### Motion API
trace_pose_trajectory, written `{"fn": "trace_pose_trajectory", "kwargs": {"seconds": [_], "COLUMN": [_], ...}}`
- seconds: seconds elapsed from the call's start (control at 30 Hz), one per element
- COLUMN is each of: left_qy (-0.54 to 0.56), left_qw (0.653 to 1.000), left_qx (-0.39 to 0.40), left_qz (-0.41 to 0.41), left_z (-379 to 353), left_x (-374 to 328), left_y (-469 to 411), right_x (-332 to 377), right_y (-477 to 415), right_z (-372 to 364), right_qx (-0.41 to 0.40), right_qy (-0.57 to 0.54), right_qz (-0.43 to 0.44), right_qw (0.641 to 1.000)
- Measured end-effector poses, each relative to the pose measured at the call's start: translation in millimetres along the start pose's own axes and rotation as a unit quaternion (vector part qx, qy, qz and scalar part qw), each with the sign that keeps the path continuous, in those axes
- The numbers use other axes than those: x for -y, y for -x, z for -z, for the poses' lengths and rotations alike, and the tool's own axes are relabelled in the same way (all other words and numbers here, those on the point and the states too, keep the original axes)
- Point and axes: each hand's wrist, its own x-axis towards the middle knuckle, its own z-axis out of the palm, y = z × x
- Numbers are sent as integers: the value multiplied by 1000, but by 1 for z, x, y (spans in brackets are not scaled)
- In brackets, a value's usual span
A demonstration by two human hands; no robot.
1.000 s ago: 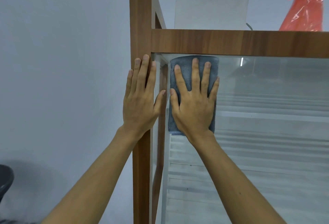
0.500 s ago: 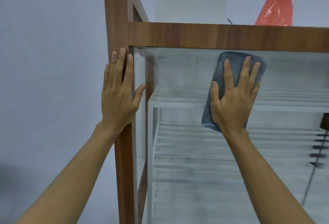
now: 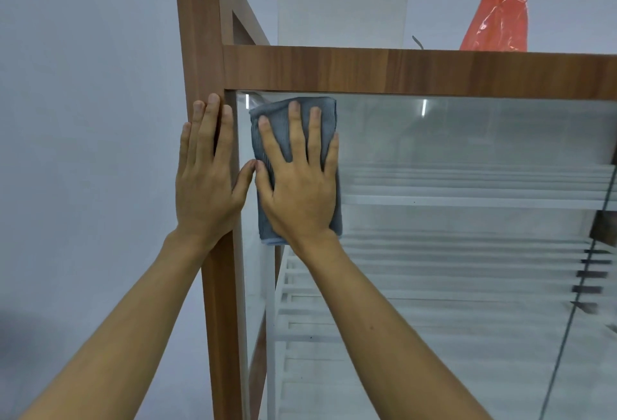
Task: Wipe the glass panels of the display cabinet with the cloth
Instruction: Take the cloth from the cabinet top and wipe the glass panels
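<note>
A folded grey cloth [image 3: 267, 126] lies flat against the front glass panel [image 3: 467, 159] of the display cabinet, in its top left corner just under the wooden top rail [image 3: 400, 69]. My right hand [image 3: 300, 186] presses on the cloth with fingers spread, covering most of it. My left hand [image 3: 207, 179] rests flat and open on the wooden corner post [image 3: 200, 36], its thumb almost touching my right thumb. White slatted shelves show behind the glass.
A red spray bottle wrapped in red plastic [image 3: 497, 12] stands on the cabinet top at the right, beside a white board [image 3: 340, 16] leaning at the back. A plain grey wall [image 3: 83, 119] fills the left side.
My right hand slid the cloth right along the top of the glass, then back left into the corner beside the post. My left hand stayed on the post.
</note>
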Motion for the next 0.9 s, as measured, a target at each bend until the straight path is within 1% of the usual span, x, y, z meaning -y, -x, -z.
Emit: {"fn": "trace_pose_trajectory", "kwargs": {"seconds": [0.07, 0.17, 0.33, 0.43, 0.53, 0.67, 0.9], "left_qy": [5, 8, 7, 7, 12, 17, 19], "left_qw": [1000, 1000, 1000, 1000, 1000, 1000, 1000], "left_qx": [7, 13, 16, 15, 14, 12, 9], "left_qz": [0, 2, 7, 13, 14, 15, 12], "left_z": [1, 2, 0, -1, -1, -1, -1], "left_x": [1, 1, 2, 2, 2, 1, 1], "left_y": [0, -1, 0, 0, 0, 1, 0], "right_x": [-2, -26, -95, -140, -161, -149, -78], "right_y": [4, 14, 37, 45, 41, 29, 3], "right_z": [-1, 5, 25, 41, 48, 48, 27], "right_qx": [-1, -10, -6, -20, -27, -34, -31], "right_qy": [-8, 0, 16, 18, 22, 26, 17], "right_qz": [10, 21, -40, -86, -114, -128, -87], "right_qw": [1000, 1000, 999, 996, 993, 991, 996]}}
